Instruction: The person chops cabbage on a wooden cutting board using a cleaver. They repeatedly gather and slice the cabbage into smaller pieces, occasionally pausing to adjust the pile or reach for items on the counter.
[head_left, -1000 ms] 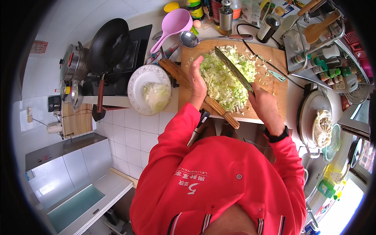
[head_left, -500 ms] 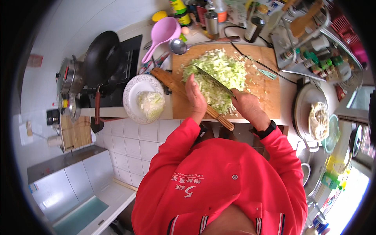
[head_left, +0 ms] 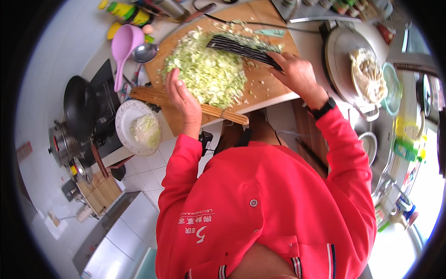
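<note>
Left to right, around chopped cabbage (head_left: 206, 74) as clock centre, on a wooden board (head_left: 265, 88): at eight, a cabbage piece (head_left: 146, 131) on a patterned plate (head_left: 119, 126); at seven, left hand (head_left: 185, 98), fingers extended, gripping nothing, fence-like, seemingly against spillage, contact unclear; at two, scraps (head_left: 267, 45) along the far edge of a broad knife (head_left: 237, 48); at three, right hand (head_left: 297, 74), fingers wrapped round that knife's near end, likely for control.

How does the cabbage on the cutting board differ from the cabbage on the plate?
The chopped heap on the cutting board is small bits, while the cabbage chunk on the plate is a larger piece. The chopped heap spreads wide; the cabbage chunk sits compactly. The left hand is at the chopped heap's edge; no hand is at the cabbage chunk. Both look pale green and whitish.
</note>
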Action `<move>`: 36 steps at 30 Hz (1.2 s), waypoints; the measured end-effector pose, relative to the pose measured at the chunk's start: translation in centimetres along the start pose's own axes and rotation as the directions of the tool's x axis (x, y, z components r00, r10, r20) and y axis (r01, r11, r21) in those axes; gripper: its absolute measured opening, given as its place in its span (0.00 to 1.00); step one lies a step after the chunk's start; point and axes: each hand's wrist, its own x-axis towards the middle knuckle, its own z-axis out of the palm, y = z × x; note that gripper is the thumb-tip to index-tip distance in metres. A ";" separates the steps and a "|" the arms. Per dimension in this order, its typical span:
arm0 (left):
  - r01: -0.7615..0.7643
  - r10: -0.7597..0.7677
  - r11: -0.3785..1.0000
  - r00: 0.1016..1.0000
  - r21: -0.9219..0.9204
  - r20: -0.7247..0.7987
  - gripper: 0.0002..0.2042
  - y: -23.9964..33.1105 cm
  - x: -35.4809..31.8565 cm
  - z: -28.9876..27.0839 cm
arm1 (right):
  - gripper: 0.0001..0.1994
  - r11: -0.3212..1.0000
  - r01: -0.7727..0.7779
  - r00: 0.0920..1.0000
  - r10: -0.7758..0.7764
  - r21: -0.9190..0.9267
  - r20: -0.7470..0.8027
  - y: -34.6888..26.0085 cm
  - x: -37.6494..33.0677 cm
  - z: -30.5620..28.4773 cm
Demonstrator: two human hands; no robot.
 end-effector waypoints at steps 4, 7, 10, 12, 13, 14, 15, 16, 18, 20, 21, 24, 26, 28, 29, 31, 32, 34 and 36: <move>-0.097 0.089 0.992 0.991 0.075 0.103 0.19 1.4 0.2 1.1 | 0.19 0.998 0.063 0.997 -0.064 -0.024 -0.035 1.4 -0.8 2.1; -0.215 0.176 0.959 0.963 0.183 0.205 0.12 3.0 0.6 1.5 | 0.14 0.995 0.092 0.988 -0.087 0.036 -0.126 1.3 -1.0 1.3; -0.405 0.274 0.848 0.887 0.342 0.371 0.06 4.9 1.4 1.1 | 0.11 0.980 -0.010 0.989 0.039 0.200 -0.140 0.7 -1.2 -1.1; -0.454 0.386 0.829 0.887 0.326 0.254 0.08 6.1 1.8 0.9 | 0.10 0.948 0.015 0.972 0.061 0.319 -0.228 0.1 -1.7 -2.8; -0.461 0.419 0.822 0.887 0.335 0.194 0.09 6.7 2.0 0.8 | 0.09 0.928 0.018 0.962 0.085 0.371 -0.259 -0.2 -1.7 -3.4; -0.450 0.439 0.846 0.892 0.284 0.108 0.10 7.3 2.0 0.7 | 0.07 0.873 0.072 0.937 0.108 0.483 -0.333 -0.7 -1.9 -3.9; -0.421 0.427 0.875 0.904 0.241 0.029 0.12 7.7 1.7 0.7 | 0.07 0.844 0.056 0.923 0.160 0.533 -0.350 -1.7 -1.9 -4.0; -0.370 0.392 0.904 0.918 0.215 -0.066 0.13 7.9 1.7 0.8 | 0.07 0.817 0.099 0.891 0.181 0.568 -0.416 -2.4 -1.7 -3.9; -0.330 0.335 0.941 0.938 0.073 -0.084 0.16 7.9 2.2 0.9 | 0.08 0.697 0.144 0.817 0.317 0.702 -0.482 -5.2 0.6 -2.3; -0.385 0.295 0.853 0.912 0.351 0.284 0.18 7.3 2.5 1.2 | 0.09 0.841 0.005 0.943 0.175 0.540 -0.282 -8.4 3.0 -0.9; -0.558 0.151 0.563 0.795 0.609 0.588 0.18 7.1 2.3 0.8 | 0.10 0.984 -0.091 0.994 0.080 0.150 0.077 -8.8 3.7 -0.8; -0.349 0.283 0.833 0.935 0.429 0.213 0.16 6.3 4.1 -0.5 | 0.10 0.900 -0.016 0.947 0.153 0.435 -0.282 -9.4 4.2 -1.9; -0.390 0.338 0.831 0.920 0.396 0.196 0.10 6.2 4.4 -1.6 | 0.09 0.882 0.142 0.912 0.060 0.449 -0.406 -9.9 3.7 -3.0; -0.363 0.362 0.886 0.930 0.289 0.058 0.09 6.4 4.0 -2.1 | 0.09 0.849 0.192 0.881 0.072 0.492 -0.467 -10.9 3.1 -3.3; -0.370 0.388 0.914 0.917 0.166 -0.092 0.09 6.4 3.8 -2.2 | 0.09 0.823 0.278 0.828 0.056 0.495 -0.557 -11.4 3.2 -3.1; -0.360 0.266 0.849 0.924 0.387 0.276 0.15 6.1 2.7 -1.0 | 0.10 0.920 0.170 0.879 0.019 0.352 -0.476 -12.2 4.4 -2.5; -0.362 0.140 0.786 0.894 0.502 0.426 0.21 5.7 1.9 -1.0 | 0.14 0.971 0.049 0.982 -0.004 0.235 -0.191 -12.7 3.9 -2.0; -0.378 0.070 0.763 0.854 0.524 0.515 0.33 5.0 2.7 -1.1 | 0.24 0.982 -0.032 0.996 0.017 0.184 0.085 -12.6 4.7 -2.0; -0.349 0.215 0.849 0.914 0.397 0.345 0.30 4.2 3.3 -2.3 | 0.22 0.936 0.041 0.995 -0.006 0.350 -0.100 -12.2 5.0 -2.7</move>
